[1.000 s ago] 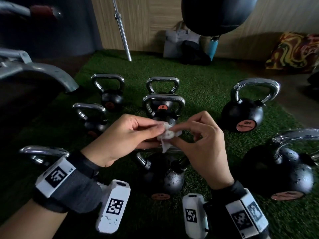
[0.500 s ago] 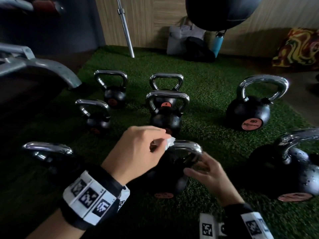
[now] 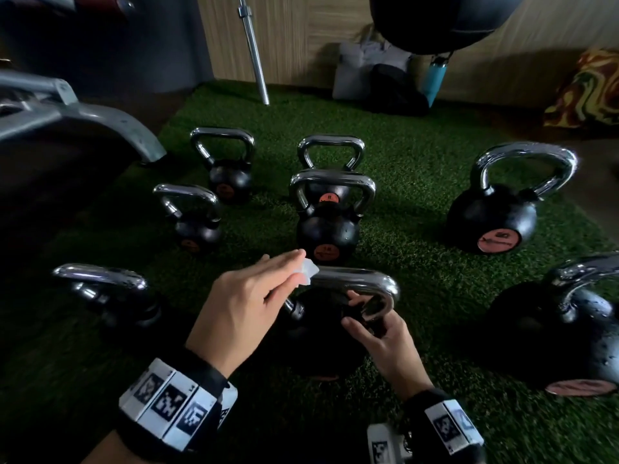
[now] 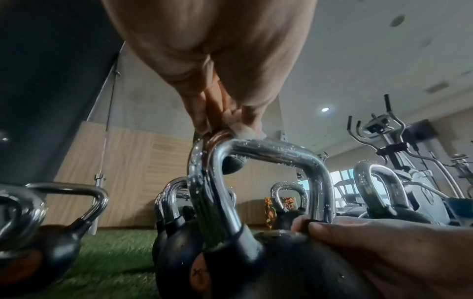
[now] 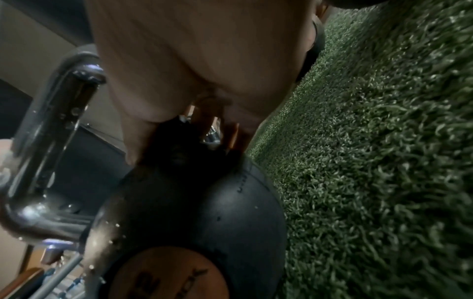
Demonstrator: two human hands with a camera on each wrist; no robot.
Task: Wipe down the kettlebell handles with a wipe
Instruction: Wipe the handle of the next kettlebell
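1. While I count from the head view, eight kettlebells stand on the green turf (image 3: 418,162), all with chrome handles and black bodies: the near kettlebell (image 3: 321,333) under my hands, one at the left edge (image 3: 110,296), two on the right (image 3: 492,219) (image 3: 562,329), and four smaller ones behind.
2. One white wipe (image 3: 308,273) is in play; my left hand (image 3: 248,306) pinches it between thumb and the pressed-together fingers and holds it on the left end of the near kettlebell's chrome handle (image 3: 361,279).
3. My right hand (image 3: 382,336) curls thumb and fingers round the handle's right leg, just above the body.
4. Only the left wrist view shows water droplets on the handle (image 4: 268,149), the wipe (image 4: 245,131) squeezed onto its top corner, and an elliptical trainer (image 4: 394,141) behind.
5. Only the right wrist view shows the round orange label (image 5: 169,277) on the kettlebell's body; there I cannot tell how the fingers lie.
6. One steel barbell (image 3: 253,48) leans at the wooden wall, one teal bottle (image 3: 435,78) beside a bag.
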